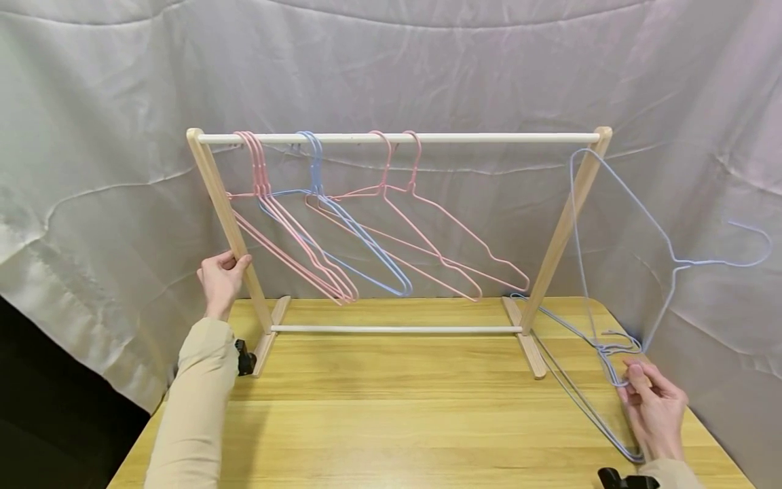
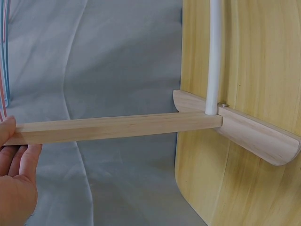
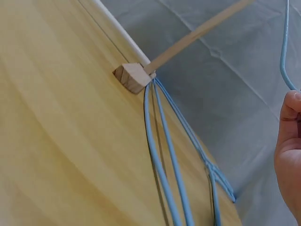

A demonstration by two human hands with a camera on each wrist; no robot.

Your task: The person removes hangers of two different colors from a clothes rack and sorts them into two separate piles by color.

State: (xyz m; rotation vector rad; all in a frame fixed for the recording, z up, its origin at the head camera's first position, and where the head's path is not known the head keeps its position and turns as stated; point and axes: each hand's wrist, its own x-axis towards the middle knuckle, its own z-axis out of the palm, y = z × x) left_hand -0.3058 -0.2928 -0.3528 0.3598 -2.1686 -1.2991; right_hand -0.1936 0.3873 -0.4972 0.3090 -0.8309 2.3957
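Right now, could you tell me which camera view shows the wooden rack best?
The head view: the rack appears whole there, with both posts, both rails and the hangers on it. The left wrist view shows only one post with its foot and the left hand holding it. The right wrist view shows just the other foot.

Smooth pale wood rack point(image 1: 227, 210), glossy coated wire hangers point(image 1: 366, 244), satin-varnished wooden table point(image 1: 397, 407), matt creased cloth backdrop point(image 1: 91, 136)

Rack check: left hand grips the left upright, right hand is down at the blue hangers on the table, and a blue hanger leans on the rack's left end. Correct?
One slip: the upright blue hanger leans at the rack's right end, not the left, as the head view shows. The rest holds: the left hand grips the left upright, and the right hand is at the blue hangers on the table.
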